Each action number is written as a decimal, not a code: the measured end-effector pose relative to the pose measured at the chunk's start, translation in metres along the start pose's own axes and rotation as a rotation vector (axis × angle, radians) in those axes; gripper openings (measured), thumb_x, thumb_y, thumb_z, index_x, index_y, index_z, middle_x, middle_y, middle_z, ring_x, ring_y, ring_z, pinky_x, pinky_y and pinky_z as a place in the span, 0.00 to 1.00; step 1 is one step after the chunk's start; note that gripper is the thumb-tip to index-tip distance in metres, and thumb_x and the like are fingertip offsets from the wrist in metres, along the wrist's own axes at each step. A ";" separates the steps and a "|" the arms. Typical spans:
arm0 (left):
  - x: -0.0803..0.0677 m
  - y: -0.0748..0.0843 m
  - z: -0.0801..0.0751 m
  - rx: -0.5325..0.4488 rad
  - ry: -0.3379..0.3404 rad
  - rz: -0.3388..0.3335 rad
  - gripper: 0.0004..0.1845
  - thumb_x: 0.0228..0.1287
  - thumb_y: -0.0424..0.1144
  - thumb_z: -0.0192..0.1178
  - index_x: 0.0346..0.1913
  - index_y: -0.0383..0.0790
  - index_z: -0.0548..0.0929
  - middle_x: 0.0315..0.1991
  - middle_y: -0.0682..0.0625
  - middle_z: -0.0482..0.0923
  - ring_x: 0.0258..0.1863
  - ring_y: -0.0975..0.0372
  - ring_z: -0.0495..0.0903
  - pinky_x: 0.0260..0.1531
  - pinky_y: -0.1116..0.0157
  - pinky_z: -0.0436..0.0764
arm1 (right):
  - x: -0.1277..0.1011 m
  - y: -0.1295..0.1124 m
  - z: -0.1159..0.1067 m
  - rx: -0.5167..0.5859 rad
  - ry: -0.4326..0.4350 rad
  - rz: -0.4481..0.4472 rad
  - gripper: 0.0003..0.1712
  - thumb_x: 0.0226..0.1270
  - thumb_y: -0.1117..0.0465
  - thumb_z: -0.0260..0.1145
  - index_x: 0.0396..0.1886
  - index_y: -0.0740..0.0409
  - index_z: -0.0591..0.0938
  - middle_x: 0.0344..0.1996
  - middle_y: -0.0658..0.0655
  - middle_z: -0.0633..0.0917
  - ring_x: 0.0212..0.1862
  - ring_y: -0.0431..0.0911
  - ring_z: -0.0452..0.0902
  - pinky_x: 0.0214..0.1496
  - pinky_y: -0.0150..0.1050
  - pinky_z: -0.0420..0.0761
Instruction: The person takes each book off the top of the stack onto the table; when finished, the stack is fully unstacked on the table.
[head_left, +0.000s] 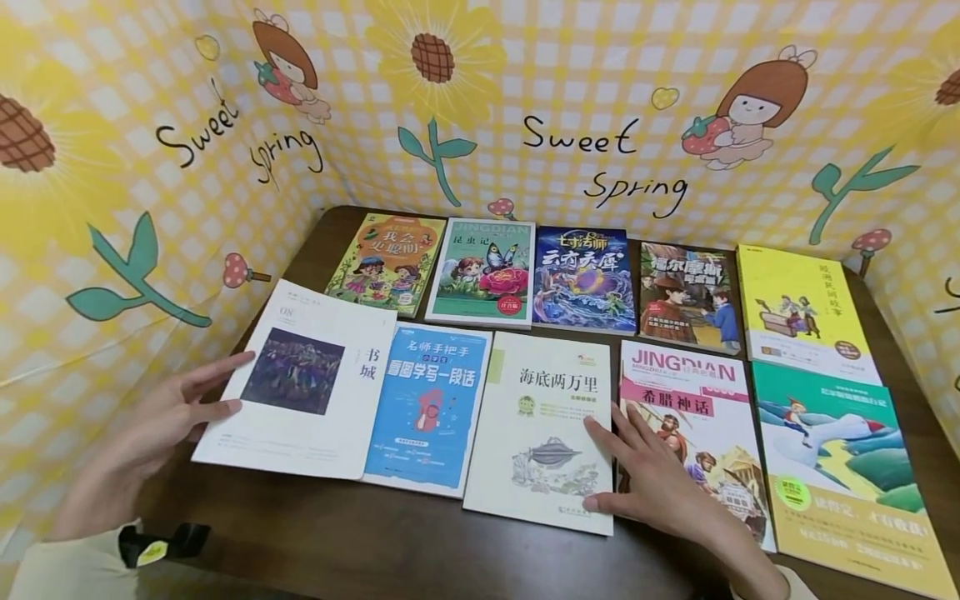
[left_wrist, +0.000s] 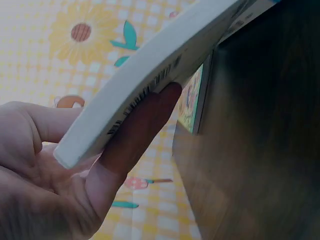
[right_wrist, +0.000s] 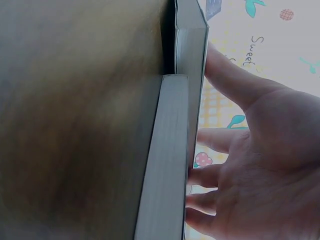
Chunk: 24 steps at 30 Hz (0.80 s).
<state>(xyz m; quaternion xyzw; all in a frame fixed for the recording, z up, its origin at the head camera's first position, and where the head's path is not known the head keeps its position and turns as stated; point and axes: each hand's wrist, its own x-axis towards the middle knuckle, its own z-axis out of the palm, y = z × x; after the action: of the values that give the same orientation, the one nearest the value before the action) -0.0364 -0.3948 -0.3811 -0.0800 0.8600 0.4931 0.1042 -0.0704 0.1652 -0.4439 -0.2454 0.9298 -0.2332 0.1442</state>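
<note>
Ten books lie in two rows on a dark wooden table [head_left: 315, 533]. My left hand [head_left: 213, 387] has straight fingers touching the left edge of the white book with a dark photo [head_left: 300, 383]. In the left wrist view that book [left_wrist: 150, 75] crosses over my left hand [left_wrist: 105, 160], a finger lying along its edge. My right hand [head_left: 630, 471] rests flat and spread, thumb and forefinger on the white submarine book [head_left: 540, 392], the other fingers on the red-titled JINGDIAN book [head_left: 697, 400]. The right wrist view shows my right hand [right_wrist: 240, 165] against the book page edges [right_wrist: 165, 170].
A blue book [head_left: 431, 408] lies between the two white ones. A green landscape book [head_left: 840, 458] sits at the front right. Five picture books [head_left: 585, 279] fill the back row. Yellow checked "Sweet Spring" panels [head_left: 585, 142] wall the table on three sides.
</note>
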 end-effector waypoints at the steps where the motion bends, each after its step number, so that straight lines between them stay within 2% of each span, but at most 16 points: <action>1: 0.000 -0.002 -0.003 0.010 -0.002 0.014 0.32 0.71 0.36 0.56 0.75 0.50 0.59 0.72 0.51 0.57 0.36 0.70 0.79 0.27 0.62 0.82 | 0.000 0.000 0.000 0.000 0.000 0.002 0.54 0.50 0.28 0.66 0.74 0.44 0.62 0.74 0.65 0.54 0.74 0.65 0.40 0.60 0.75 0.54; 2: 0.000 -0.003 -0.007 0.002 -0.006 0.024 0.32 0.70 0.36 0.56 0.74 0.50 0.60 0.69 0.58 0.61 0.32 0.70 0.78 0.24 0.64 0.81 | 0.000 0.000 0.000 0.000 0.000 0.003 0.54 0.50 0.28 0.66 0.74 0.44 0.62 0.74 0.65 0.54 0.74 0.65 0.40 0.60 0.75 0.54; 4: 0.000 -0.005 -0.014 -0.016 -0.016 0.028 0.32 0.70 0.35 0.57 0.74 0.51 0.61 0.60 0.70 0.65 0.31 0.68 0.79 0.24 0.64 0.80 | 0.000 0.000 0.000 -0.003 0.000 0.002 0.54 0.50 0.27 0.66 0.74 0.44 0.63 0.74 0.65 0.54 0.74 0.65 0.40 0.60 0.75 0.54; 5: 0.000 -0.006 -0.018 -0.023 -0.024 0.027 0.32 0.70 0.34 0.57 0.74 0.51 0.61 0.58 0.74 0.65 0.30 0.67 0.79 0.24 0.64 0.80 | 0.000 0.000 0.000 -0.004 0.002 0.001 0.54 0.50 0.27 0.65 0.74 0.44 0.63 0.74 0.65 0.54 0.74 0.65 0.40 0.60 0.75 0.54; 7: 0.000 -0.008 -0.025 -0.024 -0.035 0.012 0.32 0.70 0.34 0.57 0.74 0.51 0.61 0.55 0.75 0.66 0.30 0.64 0.80 0.24 0.64 0.80 | 0.000 0.000 0.000 -0.003 0.003 -0.002 0.54 0.50 0.27 0.65 0.74 0.45 0.63 0.74 0.65 0.54 0.74 0.65 0.40 0.60 0.75 0.54; 10: 0.002 -0.009 -0.032 0.011 -0.040 -0.045 0.32 0.70 0.36 0.57 0.74 0.49 0.60 0.59 0.67 0.66 0.33 0.62 0.82 0.28 0.62 0.82 | 0.000 0.000 -0.001 -0.002 0.003 -0.002 0.54 0.50 0.28 0.66 0.74 0.45 0.63 0.74 0.65 0.54 0.74 0.66 0.40 0.60 0.75 0.54; 12: 0.006 -0.010 -0.033 0.054 -0.058 -0.065 0.33 0.70 0.37 0.57 0.75 0.45 0.58 0.66 0.54 0.64 0.35 0.63 0.81 0.30 0.62 0.82 | -0.001 0.000 -0.003 -0.002 0.005 0.000 0.54 0.50 0.28 0.66 0.74 0.45 0.63 0.74 0.66 0.54 0.74 0.66 0.40 0.60 0.75 0.54; 14: 0.011 -0.011 -0.029 0.111 -0.063 -0.076 0.34 0.70 0.36 0.56 0.75 0.41 0.57 0.72 0.41 0.57 0.40 0.64 0.79 0.32 0.63 0.81 | -0.002 0.000 -0.004 0.001 0.009 0.002 0.54 0.50 0.28 0.66 0.74 0.45 0.63 0.74 0.66 0.54 0.74 0.66 0.40 0.60 0.75 0.53; 16: 0.017 -0.014 -0.024 0.166 -0.063 -0.072 0.34 0.68 0.34 0.57 0.74 0.36 0.57 0.73 0.33 0.51 0.52 0.55 0.76 0.43 0.58 0.79 | -0.001 0.000 -0.005 0.001 0.018 -0.005 0.54 0.50 0.28 0.66 0.74 0.46 0.63 0.74 0.66 0.55 0.73 0.67 0.41 0.59 0.76 0.54; 17: 0.019 -0.015 -0.020 0.197 -0.059 -0.062 0.34 0.67 0.32 0.57 0.73 0.34 0.57 0.72 0.28 0.49 0.57 0.50 0.72 0.48 0.54 0.76 | -0.001 0.000 -0.005 0.001 0.018 -0.006 0.54 0.50 0.28 0.66 0.74 0.46 0.63 0.74 0.66 0.55 0.73 0.67 0.41 0.59 0.76 0.54; 19: 0.024 -0.017 -0.013 0.256 -0.026 -0.055 0.33 0.65 0.29 0.57 0.72 0.32 0.59 0.70 0.25 0.51 0.63 0.39 0.64 0.55 0.46 0.69 | -0.001 0.000 -0.004 0.003 0.018 -0.007 0.54 0.50 0.28 0.66 0.74 0.46 0.63 0.74 0.66 0.55 0.74 0.66 0.40 0.59 0.76 0.54; 21: 0.028 -0.019 -0.007 0.310 0.008 -0.041 0.32 0.63 0.27 0.57 0.71 0.31 0.61 0.67 0.21 0.54 0.64 0.32 0.57 0.55 0.39 0.63 | -0.001 0.000 -0.003 0.005 0.017 -0.011 0.54 0.50 0.28 0.66 0.74 0.46 0.63 0.74 0.66 0.55 0.73 0.66 0.41 0.59 0.76 0.54; 24: 0.029 -0.021 0.000 0.393 0.034 -0.012 0.30 0.64 0.27 0.57 0.69 0.27 0.63 0.63 0.19 0.57 0.61 0.30 0.59 0.54 0.37 0.63 | 0.000 0.000 0.000 0.006 0.012 -0.013 0.54 0.50 0.28 0.66 0.74 0.45 0.63 0.74 0.66 0.54 0.74 0.66 0.40 0.60 0.76 0.54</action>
<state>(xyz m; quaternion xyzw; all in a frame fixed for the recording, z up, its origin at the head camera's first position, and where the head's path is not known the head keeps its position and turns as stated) -0.0598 -0.4064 -0.4063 -0.0714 0.9409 0.3135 0.1061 -0.0709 0.1656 -0.4438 -0.2497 0.9284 -0.2384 0.1378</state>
